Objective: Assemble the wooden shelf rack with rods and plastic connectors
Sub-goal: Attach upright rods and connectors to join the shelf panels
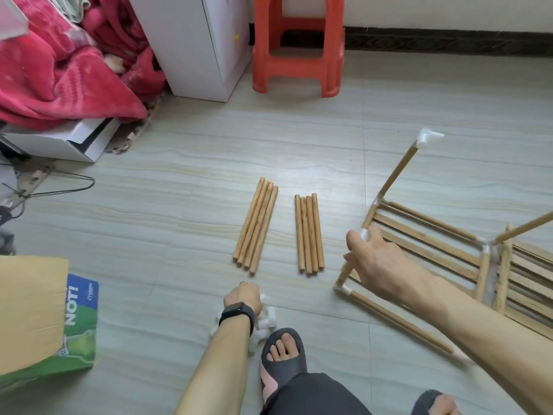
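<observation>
- An orange stool (297, 46) is standing by the far wall, and everything below is being placed from it.
- Straight out from the stool toward the person, two bundles are lying on the floor. The longer rods (256, 224) are lying on the left and the shorter rods (309, 232) near them on the right, the bundles not touching.
- Right of the stool and nearer the person, the rack (434, 244) is lying partly built, with slats crossing its frame. One slanting rod is carrying a white elbow connector (428, 138) at its top.
- The right hand (377, 259) is gripping the rack's side rail on the edge facing the rod bundles, its fingers curling round the rod at a white joint.
- In line with the stool but nearer than the bundles, the left hand (244, 296), wearing a black watch (236, 313), is hanging over a pile of white connectors (264, 320). Its fingers are curling under and out of sight, so I cannot tell whether they are holding one.
- A foot in a dark sandal (282, 348) is resting just beside that pile.
- Left of the stool, a white cabinet (194, 46) is standing, with a red blanket (59, 70) heaped beyond it.
</observation>
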`<state>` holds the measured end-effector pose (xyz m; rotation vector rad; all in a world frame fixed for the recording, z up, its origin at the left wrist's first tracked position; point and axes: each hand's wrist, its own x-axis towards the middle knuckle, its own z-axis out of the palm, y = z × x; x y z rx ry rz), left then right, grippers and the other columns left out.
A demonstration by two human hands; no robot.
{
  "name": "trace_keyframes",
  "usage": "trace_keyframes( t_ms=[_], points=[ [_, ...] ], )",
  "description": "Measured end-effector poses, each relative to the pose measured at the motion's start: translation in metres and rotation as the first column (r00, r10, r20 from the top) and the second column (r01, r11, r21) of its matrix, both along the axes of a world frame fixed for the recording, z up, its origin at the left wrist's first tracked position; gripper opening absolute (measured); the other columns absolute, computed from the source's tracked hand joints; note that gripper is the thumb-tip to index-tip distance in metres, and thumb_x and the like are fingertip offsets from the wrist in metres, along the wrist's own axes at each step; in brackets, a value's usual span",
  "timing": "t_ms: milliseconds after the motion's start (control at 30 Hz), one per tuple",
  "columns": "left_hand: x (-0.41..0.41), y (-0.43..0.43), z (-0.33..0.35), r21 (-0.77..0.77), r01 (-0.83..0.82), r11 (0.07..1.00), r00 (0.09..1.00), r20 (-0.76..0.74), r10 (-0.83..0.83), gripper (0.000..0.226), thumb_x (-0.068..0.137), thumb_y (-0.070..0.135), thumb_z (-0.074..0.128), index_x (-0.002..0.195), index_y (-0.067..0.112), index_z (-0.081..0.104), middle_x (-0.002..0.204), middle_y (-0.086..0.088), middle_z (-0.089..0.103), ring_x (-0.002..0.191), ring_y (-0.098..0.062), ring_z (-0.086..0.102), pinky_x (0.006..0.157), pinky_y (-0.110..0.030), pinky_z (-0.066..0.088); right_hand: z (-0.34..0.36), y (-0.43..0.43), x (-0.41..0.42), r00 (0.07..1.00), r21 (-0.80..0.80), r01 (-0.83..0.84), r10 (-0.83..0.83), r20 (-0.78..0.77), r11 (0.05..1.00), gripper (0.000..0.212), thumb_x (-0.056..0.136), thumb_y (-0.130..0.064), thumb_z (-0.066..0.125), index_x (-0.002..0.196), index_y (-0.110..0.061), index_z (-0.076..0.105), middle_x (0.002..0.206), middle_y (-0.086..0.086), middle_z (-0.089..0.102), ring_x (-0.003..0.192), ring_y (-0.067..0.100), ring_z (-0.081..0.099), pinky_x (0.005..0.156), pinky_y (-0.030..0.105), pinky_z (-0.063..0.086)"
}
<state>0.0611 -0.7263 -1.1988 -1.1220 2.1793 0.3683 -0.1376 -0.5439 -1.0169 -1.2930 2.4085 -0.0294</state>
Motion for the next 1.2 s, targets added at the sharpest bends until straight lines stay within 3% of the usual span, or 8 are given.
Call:
trace_keyframes(
  t_ms=[233, 433, 667, 800, 867, 967, 1067, 1200],
  points=[
    [-0.003, 0.001, 0.007, 0.097, -0.047, 0.994, 0.997, -0.052, 0.052, 0.033, 0.098, 0.033, 0.053, 0.128, 0.021, 0.057, 0.129, -0.005, 0.061, 0.114, -0.027, 0.061, 0.087, -0.036, 0.051, -0.008, 0.015, 0.005, 0.992, -0.029, -0.081, 0.078, -0.1, 0.996, 0.024, 0.106, -0.043, 0.038, 0.099, -0.026, 0.023, 0.094, 0.005, 0.036, 0.058, 0.027, 0.049, 0.044, 0.033, 0.026],
    [-0.001, 0.013, -0.009, 0.106, -0.034, 0.994, 0.999, -0.03, 0.037, 0.035, 0.098, 0.028, 0.049, 0.131, 0.026, 0.056, 0.134, -0.007, 0.054, 0.118, -0.028, 0.059, 0.095, -0.04, 0.051, -0.011, 0.019, 0.005, 0.993, -0.041, -0.037, 0.032, -0.117, 0.998, 0.022, 0.106, -0.04, 0.036, 0.101, -0.021, 0.028, 0.082, 0.009, 0.057, 0.066, 0.034, 0.053, 0.054, 0.042, 0.045],
    [-0.026, -0.004, 0.031, 0.099, 0.019, 0.995, 0.995, -0.1, -0.009, 0.037, 0.098, 0.033, 0.054, 0.134, 0.027, 0.056, 0.134, -0.003, 0.059, 0.117, -0.024, 0.059, 0.092, -0.036, 0.05, -0.011, 0.021, 0.002, 0.988, -0.068, -0.095, 0.085, -0.129, 0.993, 0.02, 0.105, -0.04, 0.038, 0.099, -0.024, 0.027, 0.071, 0.003, 0.051, 0.054, 0.022, 0.043, 0.044, 0.037, 0.028],
    [-0.056, -0.018, 0.092, 0.216, 0.048, 0.975, 0.964, -0.266, 0.011, 0.038, 0.095, 0.039, 0.063, 0.129, 0.023, 0.058, 0.134, -0.003, 0.06, 0.116, -0.022, 0.058, 0.09, -0.033, 0.049, -0.002, 0.018, 0.001, 0.999, 0.049, -0.026, 0.027, -0.034, 0.998, 0.02, 0.105, -0.044, 0.038, 0.113, -0.027, 0.031, 0.094, 0.007, 0.054, 0.073, 0.027, 0.054, 0.067, 0.045, 0.051],
    [-0.071, -0.02, 0.128, 0.271, 0.064, 0.96, 0.932, -0.361, 0.04, 0.032, 0.092, 0.041, 0.067, 0.12, 0.025, 0.061, 0.128, -0.003, 0.062, 0.11, -0.021, 0.06, 0.089, -0.033, 0.051, 0.012, 0.019, -0.002, 1.0, 0.121, -0.022, 0.02, 0.019, 0.992, 0.048, 0.102, -0.053, 0.042, 0.142, -0.039, 0.019, 0.113, 0.008, 0.057, 0.09, 0.028, 0.062, 0.079, 0.044, 0.055],
    [-0.099, -0.017, 0.192, 0.307, 0.116, 0.945, 0.868, -0.493, 0.053, 0.033, 0.088, 0.052, 0.069, 0.109, 0.028, 0.064, 0.11, 0.002, 0.066, 0.091, -0.014, 0.069, 0.071, -0.027, 0.054, 0.045, 0.032, -0.012, 0.997, 0.054, 0.015, -0.019, 0.072, 0.998, 0.079, 0.097, -0.061, 0.049, 0.154, -0.045, -0.004, 0.126, 0.01, 0.064, 0.108, 0.03, 0.064, 0.093, 0.045, 0.053],
    [-0.131, 0.001, 0.257, 0.324, 0.203, 0.924, 0.806, -0.591, 0.03, 0.038, 0.088, 0.059, 0.068, 0.11, 0.028, 0.066, 0.103, 0.003, 0.07, 0.086, -0.011, 0.072, 0.071, -0.03, 0.054, 0.088, 0.059, -0.035, 0.975, -0.067, 0.165, -0.153, 0.16, 0.984, 0.082, 0.093, -0.063, 0.055, 0.156, -0.037, 0.01, 0.131, 0.008, 0.065, 0.12, 0.029, 0.06, 0.102, 0.042, 0.048],
    [-0.172, 0.056, 0.321, 0.418, 0.364, 0.833, 0.726, -0.687, 0.027, 0.042, 0.086, 0.067, 0.063, 0.109, 0.032, 0.069, 0.101, 0.008, 0.072, 0.082, -0.008, 0.074, 0.069, -0.025, 0.055, 0.131, 0.11, -0.052, 0.897, -0.295, 0.366, -0.25, 0.365, 0.883, 0.08, 0.081, -0.075, 0.06, 0.148, -0.042, 0.032, 0.113, -0.012, 0.069, 0.103, 0.011, 0.067, 0.093, 0.029, 0.049]
  ],
)
